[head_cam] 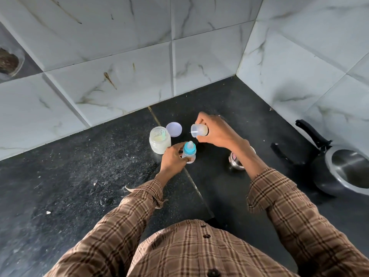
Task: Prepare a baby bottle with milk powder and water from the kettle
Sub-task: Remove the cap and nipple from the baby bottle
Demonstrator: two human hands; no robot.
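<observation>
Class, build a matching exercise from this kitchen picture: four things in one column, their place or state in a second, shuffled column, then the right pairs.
Things:
1. bottle
2. cap
3. jar
4. lid

Place or state:
A. lies flat on the counter, behind the jar
B. held tilted in the right hand
C. stands open with pale powder inside
D. gripped by the left hand, blue collar and teat on

Pairs: 1-D, 2-B, 3-C, 4-A
</observation>
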